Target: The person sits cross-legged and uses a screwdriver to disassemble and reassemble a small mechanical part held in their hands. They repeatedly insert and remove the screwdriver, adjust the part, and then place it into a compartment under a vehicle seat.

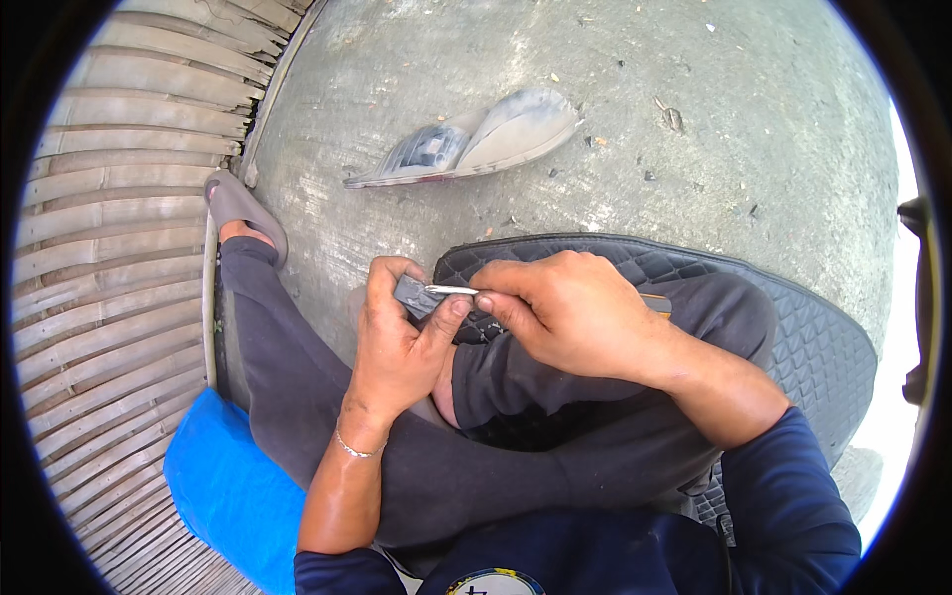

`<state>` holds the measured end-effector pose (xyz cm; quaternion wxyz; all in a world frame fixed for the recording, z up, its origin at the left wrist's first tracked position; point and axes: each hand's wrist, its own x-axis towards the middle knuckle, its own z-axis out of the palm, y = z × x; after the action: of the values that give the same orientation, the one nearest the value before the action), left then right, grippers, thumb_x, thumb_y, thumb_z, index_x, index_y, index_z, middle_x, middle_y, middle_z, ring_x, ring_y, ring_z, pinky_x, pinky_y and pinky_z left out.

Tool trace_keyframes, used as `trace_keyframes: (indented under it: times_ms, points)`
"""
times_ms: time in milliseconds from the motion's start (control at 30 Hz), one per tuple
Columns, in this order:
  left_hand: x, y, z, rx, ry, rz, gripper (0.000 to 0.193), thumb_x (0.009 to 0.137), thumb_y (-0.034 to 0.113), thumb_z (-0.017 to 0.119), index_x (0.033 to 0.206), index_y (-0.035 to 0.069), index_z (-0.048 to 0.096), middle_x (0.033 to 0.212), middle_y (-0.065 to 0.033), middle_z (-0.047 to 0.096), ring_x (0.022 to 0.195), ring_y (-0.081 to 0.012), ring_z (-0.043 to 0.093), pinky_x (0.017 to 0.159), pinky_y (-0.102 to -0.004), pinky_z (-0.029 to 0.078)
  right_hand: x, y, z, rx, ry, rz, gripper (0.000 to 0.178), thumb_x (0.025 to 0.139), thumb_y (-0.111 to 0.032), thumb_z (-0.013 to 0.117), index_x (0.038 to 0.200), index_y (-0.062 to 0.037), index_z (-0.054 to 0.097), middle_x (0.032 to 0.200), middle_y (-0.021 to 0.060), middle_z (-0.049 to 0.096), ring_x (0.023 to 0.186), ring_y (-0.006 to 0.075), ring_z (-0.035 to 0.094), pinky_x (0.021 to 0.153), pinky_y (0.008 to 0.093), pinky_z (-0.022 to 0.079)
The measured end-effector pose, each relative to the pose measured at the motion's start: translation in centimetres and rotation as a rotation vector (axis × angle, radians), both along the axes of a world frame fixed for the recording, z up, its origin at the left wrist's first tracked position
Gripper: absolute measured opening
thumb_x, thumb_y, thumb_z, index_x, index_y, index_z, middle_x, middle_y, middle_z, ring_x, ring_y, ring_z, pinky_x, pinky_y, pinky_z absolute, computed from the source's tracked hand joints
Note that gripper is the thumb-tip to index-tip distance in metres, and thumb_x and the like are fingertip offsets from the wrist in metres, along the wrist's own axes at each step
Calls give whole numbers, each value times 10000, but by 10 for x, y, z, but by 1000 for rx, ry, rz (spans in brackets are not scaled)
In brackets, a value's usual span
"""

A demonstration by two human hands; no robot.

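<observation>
Above my bent leg, both hands meet close together. My left hand (395, 347) is closed around a small dark grey block (411, 296), its thumb pressed near the block's edge. In my right hand (580, 315) is a slim hand tool (452, 290) with a bright metal shaft, pinched between thumb and forefinger. The shaft points left and its tip lies against the block's face. A yellowish and dark handle end shows past the right hand's heel; the grip between is hidden by the fingers, so the tool's exact kind cannot be told.
I sit on a black quilted mat (823, 342) over a concrete floor (694, 178). Grey slippers (471, 139) lie ahead. Bamboo slats (119, 258) run along the left, with a bright blue bag or sheet (233, 486) beside my leg. Small debris dots the concrete.
</observation>
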<state>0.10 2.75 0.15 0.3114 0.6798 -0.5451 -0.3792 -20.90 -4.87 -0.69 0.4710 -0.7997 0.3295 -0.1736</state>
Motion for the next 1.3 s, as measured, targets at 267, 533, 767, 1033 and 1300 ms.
trace_keyframes:
  times_ms: [267, 533, 767, 1033, 1300]
  points:
    - [2, -3, -3, -131, 61, -24, 552, 824, 345, 890, 1020, 45, 471, 815, -51, 616, 692, -102, 582, 604, -277, 491, -6, -10, -1, -45, -65, 11, 193, 982, -266, 587, 1030, -96, 667, 835, 171, 708, 822, 410, 692, 711, 532, 535]
    - [2, -3, 2, -211, -106, -109, 562, 785, 363, 908, 1001, 59, 488, 814, -62, 597, 734, -179, 609, 670, -330, 512, -10, -11, 11, -33, 5, 81, 182, 977, -269, 606, 1044, -123, 690, 813, 159, 712, 806, 398, 700, 683, 517, 536]
    - [-1, -1, 0, -256, -213, -130, 550, 823, 362, 863, 1041, 48, 467, 875, -93, 581, 737, -221, 614, 656, -362, 510, -9, -10, 14, -25, 67, 104, 170, 980, -244, 618, 1062, -131, 715, 805, 153, 710, 788, 387, 697, 671, 503, 528]
    - [-2, 4, -3, -225, -255, -111, 580, 878, 461, 781, 1058, 30, 438, 862, -107, 570, 729, -236, 639, 636, -368, 514, -3, -1, 14, 109, 64, 48, 207, 992, -283, 570, 1034, -131, 703, 768, 181, 703, 765, 433, 691, 666, 557, 536]
    - [2, 5, -6, -290, -298, -102, 586, 878, 489, 762, 1047, 32, 436, 851, -106, 569, 712, -243, 622, 632, -359, 509, 1, 9, 13, 185, -3, -24, 183, 1000, -201, 589, 1092, -106, 715, 740, 176, 685, 722, 418, 675, 619, 506, 508]
